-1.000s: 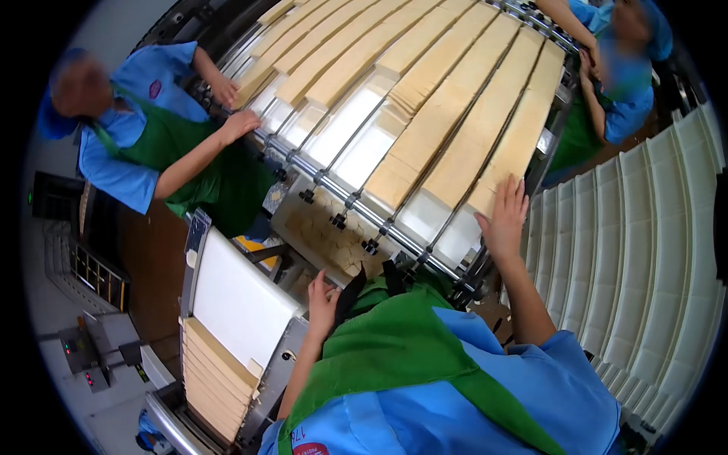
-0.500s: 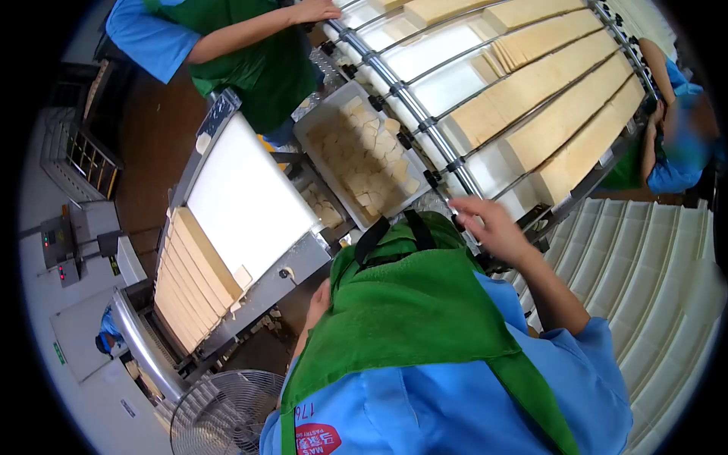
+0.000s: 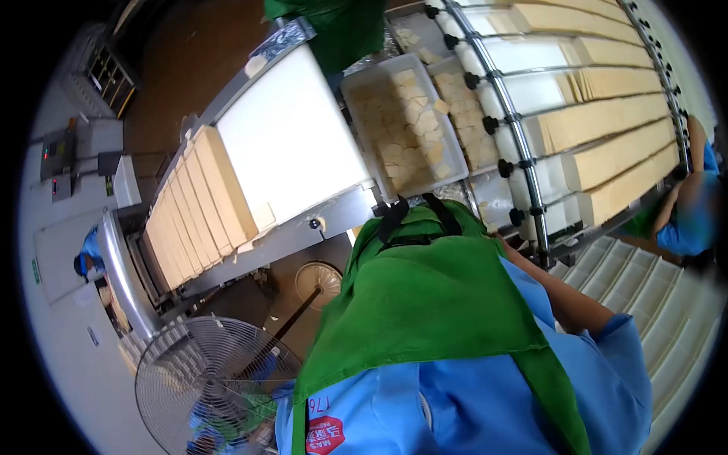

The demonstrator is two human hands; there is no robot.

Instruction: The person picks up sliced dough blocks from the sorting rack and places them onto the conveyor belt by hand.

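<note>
My right forearm [image 3: 565,296] runs down beside my green apron, and my right hand [image 3: 502,244] is mostly hidden behind the apron's edge; its fingers do not show. It is nearest the low end of the roller-barred conveyor [image 3: 518,144]. Out of sight is my left hand. Long pale dough strips [image 3: 607,121] lie in lanes between the conveyor's metal rods. In front of me stands a white plastic crate [image 3: 442,183] with many flat dough scraps [image 3: 413,114] inside. A second crate of scraps [image 3: 464,114] sits between it and the conveyor.
To the left, a white belt [image 3: 292,144] carries a row of dough slabs [image 3: 199,205]. A large floor fan [image 3: 212,387] stands at lower left. Ribbed white trays [image 3: 637,284] lie at right. One co-worker's green apron [image 3: 349,38] shows at the top; another person [image 3: 682,212] is at the right.
My view has swung, shifting the belt and crate rightward in the picture. My right hand has dropped from the conveyor's edge to beside my apron. My left hand has gone out of view.
</note>
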